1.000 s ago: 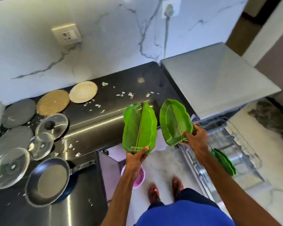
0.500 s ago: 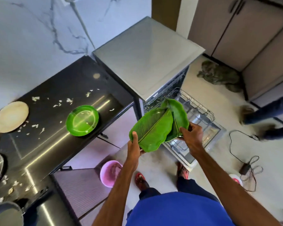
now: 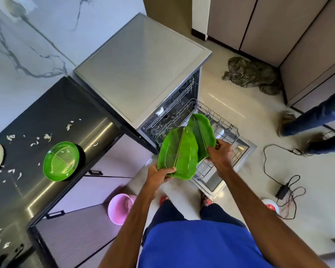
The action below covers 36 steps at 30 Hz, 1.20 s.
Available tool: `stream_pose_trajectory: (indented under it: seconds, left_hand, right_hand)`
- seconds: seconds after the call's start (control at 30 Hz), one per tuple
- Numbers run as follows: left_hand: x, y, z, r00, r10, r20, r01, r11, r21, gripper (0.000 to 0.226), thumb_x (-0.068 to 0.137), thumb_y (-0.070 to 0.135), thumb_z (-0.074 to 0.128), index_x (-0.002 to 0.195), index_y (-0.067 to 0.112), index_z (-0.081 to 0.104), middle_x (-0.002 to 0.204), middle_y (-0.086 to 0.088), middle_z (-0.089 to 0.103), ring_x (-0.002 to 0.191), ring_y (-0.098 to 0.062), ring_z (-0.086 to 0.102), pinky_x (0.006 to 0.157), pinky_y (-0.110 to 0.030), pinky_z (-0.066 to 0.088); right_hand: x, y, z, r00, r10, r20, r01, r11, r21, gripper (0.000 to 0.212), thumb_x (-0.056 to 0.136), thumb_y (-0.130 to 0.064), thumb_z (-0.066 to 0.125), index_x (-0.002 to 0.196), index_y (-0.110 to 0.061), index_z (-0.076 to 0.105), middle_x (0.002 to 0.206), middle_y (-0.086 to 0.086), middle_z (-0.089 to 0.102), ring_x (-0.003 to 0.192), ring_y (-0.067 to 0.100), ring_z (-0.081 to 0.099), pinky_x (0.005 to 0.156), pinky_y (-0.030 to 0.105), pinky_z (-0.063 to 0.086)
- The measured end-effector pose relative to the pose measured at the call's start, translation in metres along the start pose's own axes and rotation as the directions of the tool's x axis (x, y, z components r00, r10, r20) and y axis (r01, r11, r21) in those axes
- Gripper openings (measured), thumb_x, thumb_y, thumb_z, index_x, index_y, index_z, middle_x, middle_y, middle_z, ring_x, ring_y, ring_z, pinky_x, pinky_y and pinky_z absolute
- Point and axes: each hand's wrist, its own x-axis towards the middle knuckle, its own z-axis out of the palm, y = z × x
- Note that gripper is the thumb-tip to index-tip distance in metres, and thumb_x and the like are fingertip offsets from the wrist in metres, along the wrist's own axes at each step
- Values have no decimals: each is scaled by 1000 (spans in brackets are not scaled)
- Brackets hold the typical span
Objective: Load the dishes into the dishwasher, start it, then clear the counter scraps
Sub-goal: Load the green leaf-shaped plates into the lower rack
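Pale kitchen floor (image 3: 249,117), black desk (image 3: 46,113) at left, dishwasher (image 3: 139,70) open with rack (image 3: 227,130) pulled out. Loading dishes: holds leaf plate (image 3: 177,153) clamped in left grip (image 3: 159,175), 2nd leaf plate (image 3: 201,130) clamped in right grip (image 3: 219,153), over rack. Likely calls next for slotting each upright between tines.

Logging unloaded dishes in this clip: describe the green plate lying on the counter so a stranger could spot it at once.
Left of the open dishwasher runs a black counter strewn with white scraps. The round green plate lies flat near its front edge. Unlike the two leaf-shaped green plates held before the dishwasher, it is circular and untouched.
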Motion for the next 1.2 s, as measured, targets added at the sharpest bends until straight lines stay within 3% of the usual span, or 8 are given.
stream_pose_trajectory:
  seconds: [0.2,0.33,0.43,0.63,0.8,0.87,1.1,1.2]
  left_hand:
    - [41,10,18,954,-218,205,167,957,237,42,72,1,83,111,5,68,105,-15,75,90,-24,74,66,-27,59]
    - [95,6,35,931,-300,207,227,921,316,41,79,6,80,118,2,67,107,-15,74,90,-22,72,75,-31,60]
    - [134,8,52,934,-306,183,232,912,339,38,86,8,74,122,1,64,106,-15,73,87,-23,71,72,-33,61]
    - [225,11,95,935,-310,174,223,892,392,39,85,-3,71,123,1,61,114,-20,71,100,-35,70,74,-46,62]
    - [310,-10,129,952,-268,148,181,883,432,37,79,-12,69,109,10,63,101,-12,73,91,-28,70,56,-34,58]
    - [340,-19,137,965,-240,105,177,894,413,35,77,-14,68,98,14,64,92,-8,72,85,-27,69,56,-33,57]
    - [418,-57,154,969,-247,9,231,920,316,39,76,-12,72,108,10,64,108,-10,73,100,-30,69,79,-46,56]
    - [435,-65,159,967,-255,-15,247,916,317,43,76,-10,74,115,5,63,109,-11,73,102,-30,68,76,-43,56]
  right_hand:
    - [41,34,9,996,-11,-90,-5,986,-165,38,73,1,57,76,-35,70,69,8,72,61,38,70,46,54,57]
    - [76,59,19,983,66,-169,-103,971,-217,23,71,1,55,69,-21,62,55,2,56,56,31,59,47,30,47]
    - [105,64,25,968,132,-214,-179,959,-219,24,75,4,56,75,-16,67,58,2,52,61,26,54,48,26,32]
    - [189,100,24,930,149,-338,-238,940,-243,25,81,0,60,99,-7,76,84,20,72,85,38,70,67,38,47]
    - [267,142,10,910,103,-401,-227,933,-277,38,84,5,53,116,-6,71,111,23,72,105,40,65,78,39,49]
    - [296,160,7,917,57,-394,-194,928,-317,39,83,3,51,117,-5,69,111,23,71,103,41,65,73,38,47]
    - [382,218,4,968,-72,-239,-48,885,-462,38,77,-9,54,113,-9,69,112,16,72,101,39,67,76,44,54]
    - [411,244,13,983,-123,-136,34,851,-524,42,73,-23,48,109,-19,67,108,10,74,94,37,69,73,48,59]
